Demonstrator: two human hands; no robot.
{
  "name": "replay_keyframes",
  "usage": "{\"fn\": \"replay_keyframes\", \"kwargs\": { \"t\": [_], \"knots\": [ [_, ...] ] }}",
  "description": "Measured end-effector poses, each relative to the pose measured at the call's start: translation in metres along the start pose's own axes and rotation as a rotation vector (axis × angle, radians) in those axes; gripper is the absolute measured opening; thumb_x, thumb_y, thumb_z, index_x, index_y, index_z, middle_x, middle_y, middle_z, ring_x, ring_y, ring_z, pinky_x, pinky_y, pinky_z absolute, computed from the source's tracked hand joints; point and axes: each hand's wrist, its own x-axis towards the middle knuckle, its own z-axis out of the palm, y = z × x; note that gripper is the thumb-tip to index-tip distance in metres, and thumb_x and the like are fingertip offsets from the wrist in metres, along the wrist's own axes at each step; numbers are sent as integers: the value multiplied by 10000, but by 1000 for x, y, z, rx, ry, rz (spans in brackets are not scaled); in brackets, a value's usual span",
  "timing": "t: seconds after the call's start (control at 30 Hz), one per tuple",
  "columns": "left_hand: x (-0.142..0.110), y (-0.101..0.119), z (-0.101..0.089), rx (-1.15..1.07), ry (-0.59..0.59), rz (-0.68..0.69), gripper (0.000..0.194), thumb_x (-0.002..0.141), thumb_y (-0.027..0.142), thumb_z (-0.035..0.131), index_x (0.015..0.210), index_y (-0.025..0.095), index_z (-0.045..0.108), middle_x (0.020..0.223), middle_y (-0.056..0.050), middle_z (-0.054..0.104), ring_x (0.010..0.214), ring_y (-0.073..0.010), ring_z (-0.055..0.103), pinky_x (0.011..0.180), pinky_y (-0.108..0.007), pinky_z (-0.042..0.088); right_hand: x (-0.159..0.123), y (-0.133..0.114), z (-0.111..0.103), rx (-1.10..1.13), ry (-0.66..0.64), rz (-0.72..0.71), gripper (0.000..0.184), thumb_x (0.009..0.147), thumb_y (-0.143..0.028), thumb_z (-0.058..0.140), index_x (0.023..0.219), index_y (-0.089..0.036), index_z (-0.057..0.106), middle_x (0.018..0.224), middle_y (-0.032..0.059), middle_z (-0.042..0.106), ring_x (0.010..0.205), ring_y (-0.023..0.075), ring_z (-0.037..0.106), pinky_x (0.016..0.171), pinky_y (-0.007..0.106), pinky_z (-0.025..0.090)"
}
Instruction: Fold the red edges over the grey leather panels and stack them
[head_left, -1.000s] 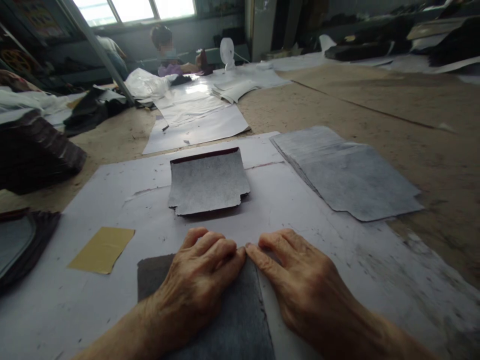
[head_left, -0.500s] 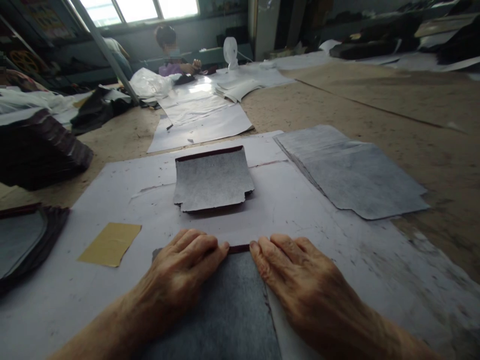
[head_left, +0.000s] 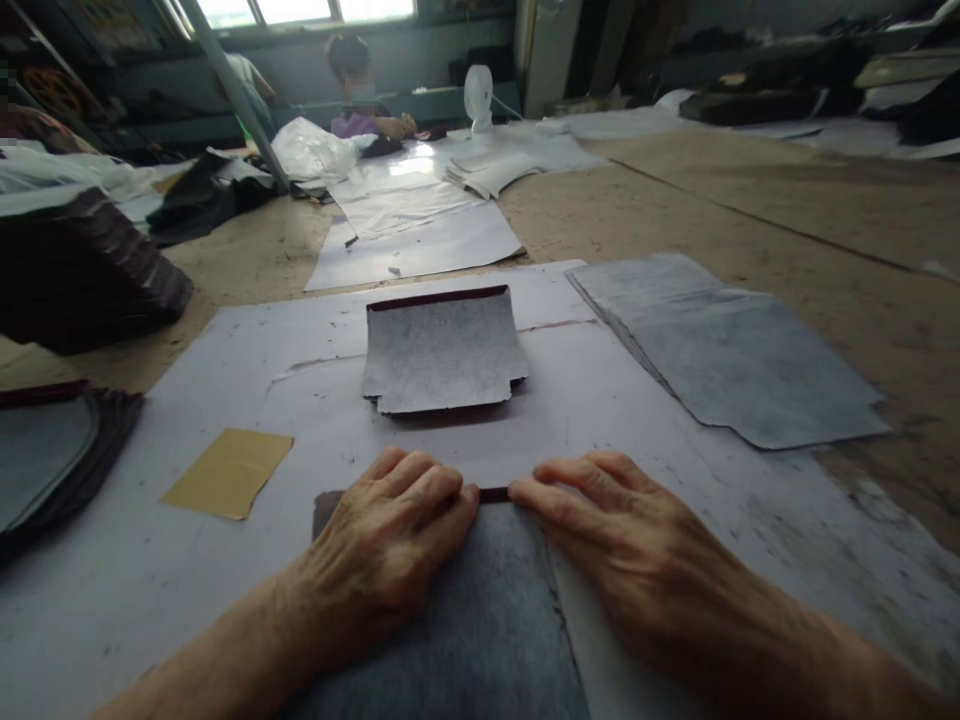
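In front of me lies a grey-backed sheet of material (head_left: pixel 495 610) with a dark red strip folded along its far edge. My left hand (head_left: pixel 401 530) is closed over that edge, thumb and curled fingers on the fold. My right hand (head_left: pixel 630 530) pinches the same fold near its right end, fingers bent and pressed together. A short stretch of dark red fold shows between the two hands. Just beyond them rests a similar grey piece (head_left: pixel 446 350), its far edge turned over in dark red and its near corners notched. The parts beneath my fingers are hidden.
White paper (head_left: pixel 247 350) covers the worktop. A yellow square (head_left: pixel 229 473) lies left of my hands. Stacked grey sheets (head_left: pixel 727 350) are at the right; dark piles (head_left: pixel 82 270) and red-edged pieces (head_left: pixel 52 460) stand left. A co-worker (head_left: pixel 360 110) sits beyond, near a small fan (head_left: pixel 478 97).
My right thumb has moved from view behind the fingers, and the hand has shifted slightly along the fold. Both hands stay on the edge. The whole view has swung slightly, so everything sits further right.
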Motion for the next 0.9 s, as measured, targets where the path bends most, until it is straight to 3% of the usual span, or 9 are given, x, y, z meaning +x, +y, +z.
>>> {"fn": "replay_keyframes", "kwargs": {
  "t": [0.1,0.2,0.37,0.47,0.63,0.8,0.9],
  "knots": [
    [1,0,2,-5,4,14,261,864,37,347,994,40,573,835,-112,566,735,-188,484,628,-341,389,-4,10,-2,74,30,67,439,783,26,320,1045,-142,629,1045,55,612,991,189,506,816,340,477],
    [1,0,3,15,-2,23,257,859,40,350,981,40,576,844,-111,565,755,-197,489,642,-348,387,-4,16,-2,148,112,185,446,769,31,354,942,-230,672,956,9,635,916,140,550,780,263,496],
    [2,1,1,30,-2,37,283,862,46,319,981,35,575,845,-112,562,769,-203,485,654,-355,391,6,14,0,50,236,344,291,798,-24,440,867,-187,671,903,22,647,816,141,592,765,268,506],
    [3,2,0,34,-2,31,283,868,59,313,959,43,580,828,-103,558,748,-196,474,643,-349,391,16,-4,5,10,190,234,298,807,-27,399,916,-138,653,873,65,632,812,179,561,736,323,506],
    [2,2,2,-33,-18,-52,309,870,63,290,821,104,592,764,-72,538,686,-171,448,612,-328,385,27,-33,24,-145,103,86,319,797,-7,322,802,-60,636,727,114,574,709,216,509,619,358,504],
    [-12,-10,-5,-130,-9,-70,269,845,45,370,1022,117,559,871,-76,547,774,-165,478,679,-315,437,25,-33,28,-224,63,12,337,787,19,312,812,-42,642,731,124,570,707,226,521,606,358,505],
    [-22,-17,-13,-127,10,-102,320,830,10,376,1071,141,542,891,-66,543,796,-150,485,700,-294,458,24,-30,27,-273,102,-31,348,799,15,314,877,-25,651,779,132,599,753,244,544,617,365,506]
  ]
}}
